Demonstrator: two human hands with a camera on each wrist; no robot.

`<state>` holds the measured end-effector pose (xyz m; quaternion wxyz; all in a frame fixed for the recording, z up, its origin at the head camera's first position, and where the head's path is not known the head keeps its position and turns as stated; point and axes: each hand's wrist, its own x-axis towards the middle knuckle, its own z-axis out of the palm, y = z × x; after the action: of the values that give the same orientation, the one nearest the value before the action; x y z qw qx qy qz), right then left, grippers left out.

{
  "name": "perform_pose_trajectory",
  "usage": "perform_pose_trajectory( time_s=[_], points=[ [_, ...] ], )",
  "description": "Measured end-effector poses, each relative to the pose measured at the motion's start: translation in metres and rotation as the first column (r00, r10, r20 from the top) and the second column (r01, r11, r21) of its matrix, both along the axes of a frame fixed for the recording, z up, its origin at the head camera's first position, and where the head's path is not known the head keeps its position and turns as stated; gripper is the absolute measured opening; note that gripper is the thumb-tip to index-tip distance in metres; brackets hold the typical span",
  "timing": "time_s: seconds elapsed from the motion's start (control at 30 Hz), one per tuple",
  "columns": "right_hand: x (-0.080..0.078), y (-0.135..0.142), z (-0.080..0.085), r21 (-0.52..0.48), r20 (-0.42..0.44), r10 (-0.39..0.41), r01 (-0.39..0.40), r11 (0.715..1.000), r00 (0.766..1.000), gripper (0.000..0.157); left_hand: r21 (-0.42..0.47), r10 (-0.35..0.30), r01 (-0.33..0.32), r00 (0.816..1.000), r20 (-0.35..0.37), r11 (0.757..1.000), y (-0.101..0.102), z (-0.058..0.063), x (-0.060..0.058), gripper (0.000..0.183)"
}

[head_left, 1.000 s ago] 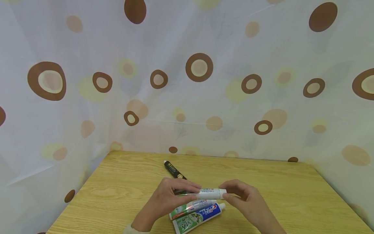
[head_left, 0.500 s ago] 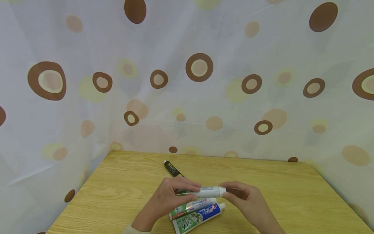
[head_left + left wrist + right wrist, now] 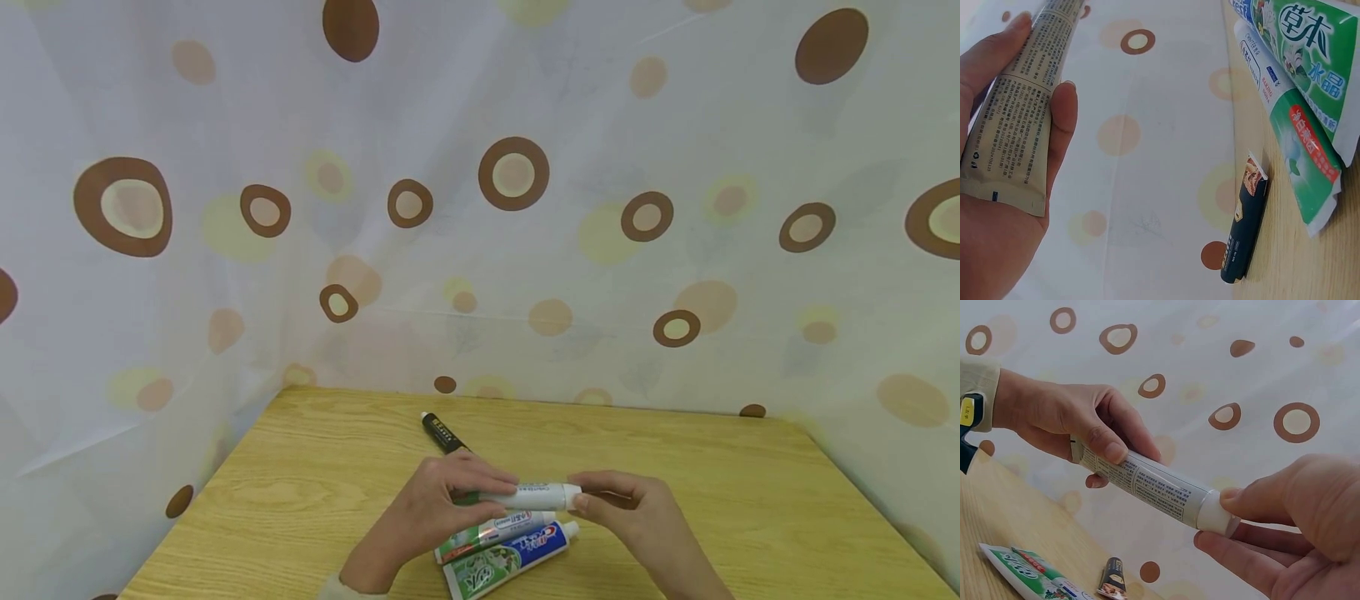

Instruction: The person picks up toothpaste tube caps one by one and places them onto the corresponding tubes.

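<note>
My left hand (image 3: 427,508) grips the body of a white toothpaste tube (image 3: 542,497), held level above the table. In the left wrist view its printed back (image 3: 1019,119) faces the camera, with the flat crimped end against the palm. At the other end, my right hand (image 3: 637,512) pinches the white cap (image 3: 1215,514) between thumb and fingers. Below the hands lie a green and white toothpaste tube (image 3: 495,533) and a green and blue toothpaste tube (image 3: 506,560), side by side. A black toothpaste tube (image 3: 442,432) lies farther back, partly hidden by my left hand.
The wooden table (image 3: 712,483) extends to both sides and behind the hands. A pale curtain (image 3: 585,275) with brown and yellow spots stands round its back and sides. A dark band with a yellow label (image 3: 967,412) sits on the left wrist.
The held tube rises a little, then dips back down. The right hand's fingers shift slightly around the cap, while the left hand keeps its grip. The tubes on the table stay put.
</note>
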<state>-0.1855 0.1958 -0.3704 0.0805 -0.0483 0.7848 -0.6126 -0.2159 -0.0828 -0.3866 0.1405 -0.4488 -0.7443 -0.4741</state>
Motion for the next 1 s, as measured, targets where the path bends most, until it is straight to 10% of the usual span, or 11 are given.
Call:
perform_pose_trajectory(
  time_s=[1.0],
  points=[
    [-0.0015,0.0012,-0.0009,0.002,-0.064,0.093,-0.093,0.996,0.994,0.043,-0.036,0.076,-0.078,0.996,-0.051,0.996,0.0028,-0.0024,-0.0005,0.021]
  ],
)
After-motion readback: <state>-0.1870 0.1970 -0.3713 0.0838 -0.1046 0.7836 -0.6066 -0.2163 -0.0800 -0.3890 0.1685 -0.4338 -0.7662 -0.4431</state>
